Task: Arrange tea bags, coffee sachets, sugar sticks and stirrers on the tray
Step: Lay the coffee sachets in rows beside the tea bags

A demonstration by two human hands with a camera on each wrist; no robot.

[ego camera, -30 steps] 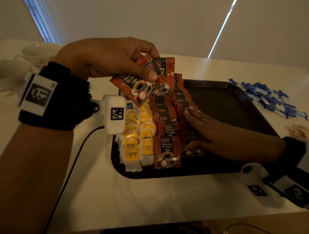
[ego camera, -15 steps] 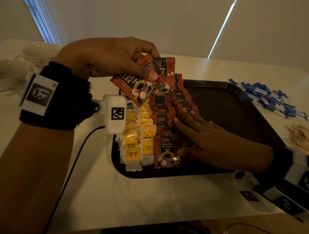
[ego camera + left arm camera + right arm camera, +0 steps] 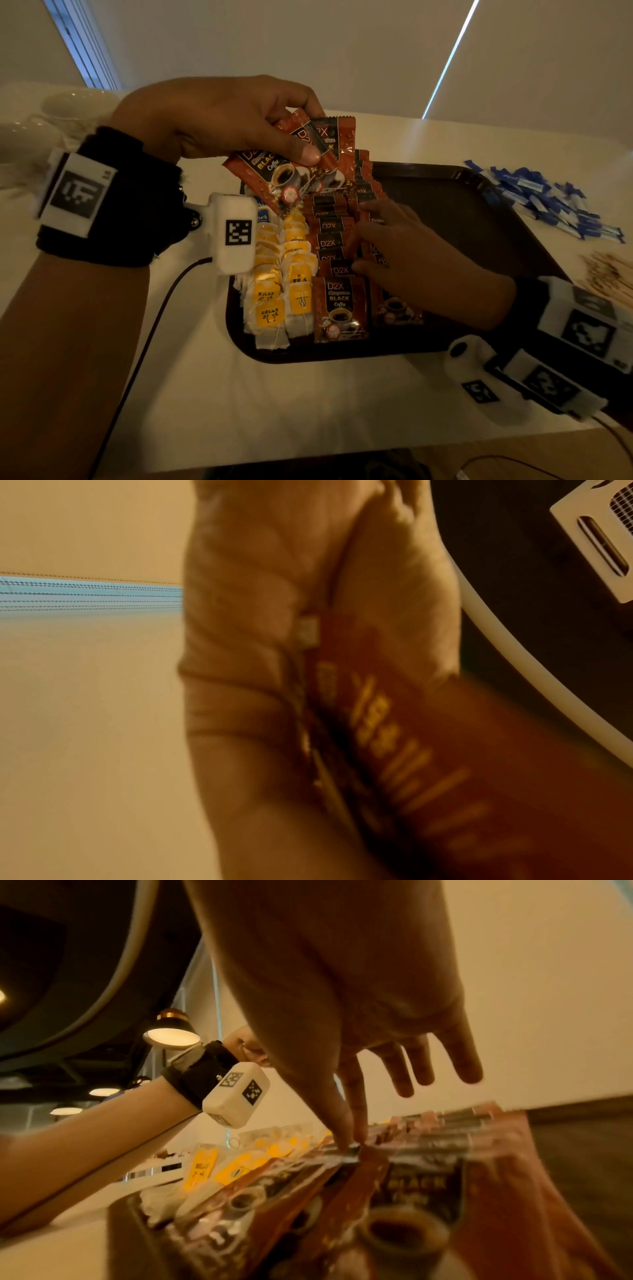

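Sachets [image 3: 294, 168] fanned in left grip [image 3: 219, 116] above tray [image 3: 462, 212].

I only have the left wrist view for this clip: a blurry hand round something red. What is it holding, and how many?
Observer: The left hand grips a fan of about three coffee sachets, held above the far left part of the tray.
Operator: And where is the other hand?
Observer: The right hand lies low over the tray, its straight fingers touching the rows of sachets laid beside the tea bags.
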